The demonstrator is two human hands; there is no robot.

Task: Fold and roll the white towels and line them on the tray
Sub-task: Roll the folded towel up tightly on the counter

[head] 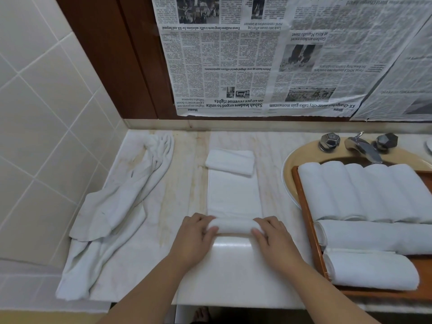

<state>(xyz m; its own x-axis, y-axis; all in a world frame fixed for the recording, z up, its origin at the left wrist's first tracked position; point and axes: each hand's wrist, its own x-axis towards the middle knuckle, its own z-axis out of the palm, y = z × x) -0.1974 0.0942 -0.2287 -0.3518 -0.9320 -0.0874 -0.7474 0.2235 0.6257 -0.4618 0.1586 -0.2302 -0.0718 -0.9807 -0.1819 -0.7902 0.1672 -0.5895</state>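
Observation:
A white towel (233, 195) lies folded into a long strip on the marble counter, its near end wound into a roll (233, 225). My left hand (195, 237) grips the roll's left end and my right hand (273, 239) grips its right end, fingers curled over the top. A small folded white towel (230, 162) lies across the strip's far end. To the right, a wooden tray (308, 220) holds several rolled white towels (364, 192), some side by side at the back and two crosswise in front.
A crumpled heap of white towels (121, 206) spreads over the counter's left side by the tiled wall. The tray sits over a sink (292, 164) with a chrome tap (362, 148). Newspaper covers the wall behind. The counter's front edge is close to me.

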